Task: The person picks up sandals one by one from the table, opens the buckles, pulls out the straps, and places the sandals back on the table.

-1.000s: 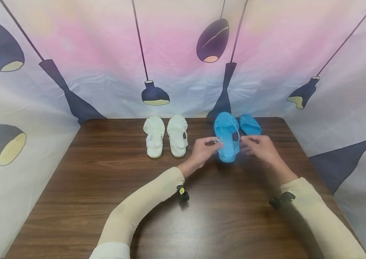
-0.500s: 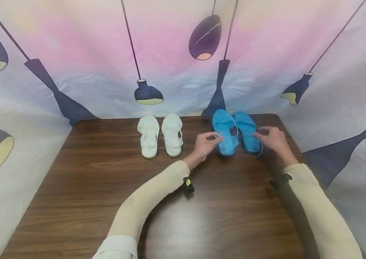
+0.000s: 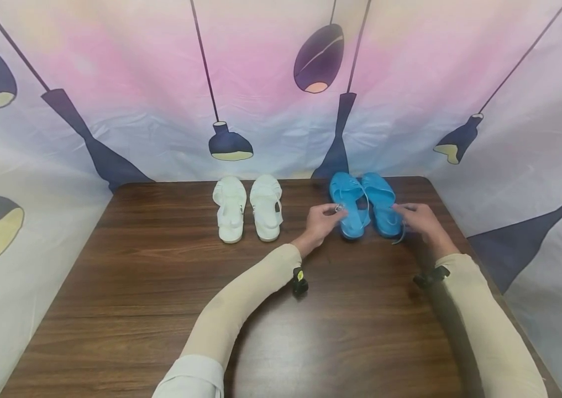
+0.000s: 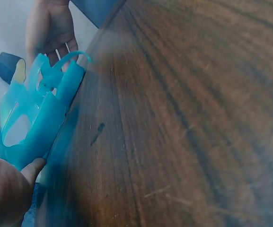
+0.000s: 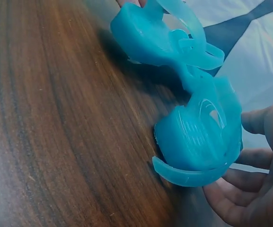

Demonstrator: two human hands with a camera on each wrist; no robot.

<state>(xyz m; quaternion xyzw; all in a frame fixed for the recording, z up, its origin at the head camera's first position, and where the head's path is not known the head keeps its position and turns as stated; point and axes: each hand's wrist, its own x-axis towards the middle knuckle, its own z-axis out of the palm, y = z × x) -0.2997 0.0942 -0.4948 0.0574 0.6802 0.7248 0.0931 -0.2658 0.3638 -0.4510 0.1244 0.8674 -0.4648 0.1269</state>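
Note:
Two blue sandals stand side by side near the table's back edge, toes toward the backdrop. My left hand (image 3: 321,222) pinches the left blue sandal (image 3: 350,190) by its outer side; a small silvery piece shows at the fingertips. In the left wrist view, the thumb (image 4: 34,166) lies low against that sandal's side. My right hand (image 3: 421,221) holds the outer side of the right blue sandal (image 3: 382,194), thumb above and fingers lower down in the right wrist view. That sandal's heel strap (image 5: 188,177) has a loose end curving around the heel.
A pair of white sandals, left (image 3: 231,213) and right (image 3: 267,213), stands left of the blue pair. The brown wooden table (image 3: 161,309) ends at a fabric backdrop (image 3: 271,72) printed with lamps.
The right hand has shifted right from beside the left blue sandal to the right one, whose heel and loose strap now show. The left blue sandal has lowered slightly, with the left hand still on it.

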